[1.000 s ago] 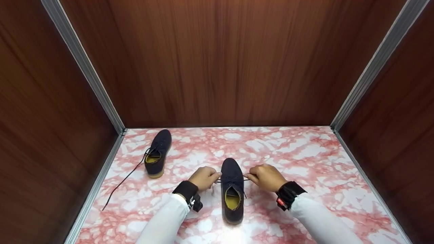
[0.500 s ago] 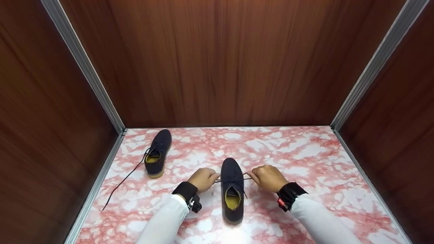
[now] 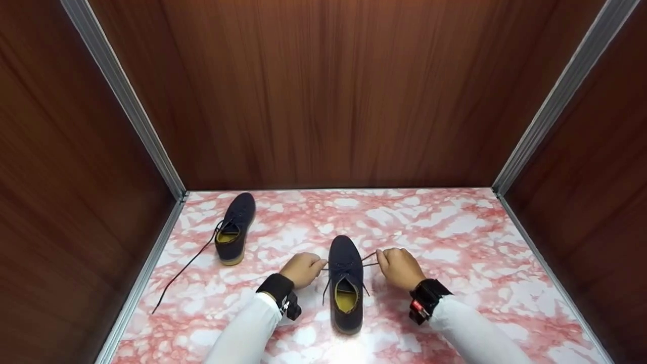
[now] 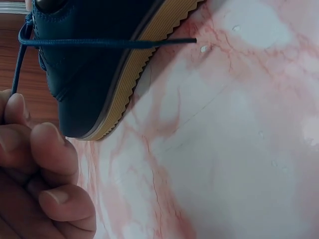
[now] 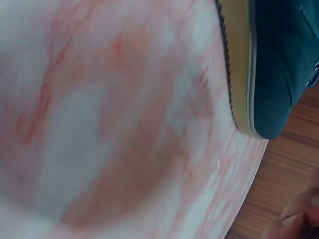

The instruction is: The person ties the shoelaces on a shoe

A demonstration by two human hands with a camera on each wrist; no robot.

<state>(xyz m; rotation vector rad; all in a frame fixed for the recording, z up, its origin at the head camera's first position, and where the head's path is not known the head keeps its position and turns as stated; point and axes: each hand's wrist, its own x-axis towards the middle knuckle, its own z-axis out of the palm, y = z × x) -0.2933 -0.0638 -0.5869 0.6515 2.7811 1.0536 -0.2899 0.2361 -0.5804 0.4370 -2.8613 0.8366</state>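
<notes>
A dark navy lace-up shoe point(image 3: 343, 253) with a yellow lining and tan sole stands upright, toe pointing away. Left of it, my left hand point(image 3: 302, 269) pinches a shoelace strand point(image 4: 17, 74) between thumb and forefinger. Another stretch of lace point(image 4: 94, 44) crosses the shoe's side, its free end jutting past the sole. On the other side my right hand point(image 3: 402, 268) grips lace strands point(image 3: 370, 264) drawn out sideways from the eyelets. A loose lace end point(image 3: 366, 289) hangs by the shoe's right flank. In the right wrist view only some fingertips point(image 5: 286, 226) show, and their grip is hidden.
A matching shoe point(image 3: 241, 207) stands at the back left, its long lace point(image 3: 187, 266) trailing toward the front. The table point(image 3: 455, 222) has a pink and white marbled top. Dark wooden panels point(image 3: 333, 101) with grey metal corner strips point(image 3: 126, 96) enclose it on three sides.
My right hand has moved a little right, drawing the lace strands farther out from the shoe. A lace end now hangs down on the shoe's left side. Both shoes have stayed in place.
</notes>
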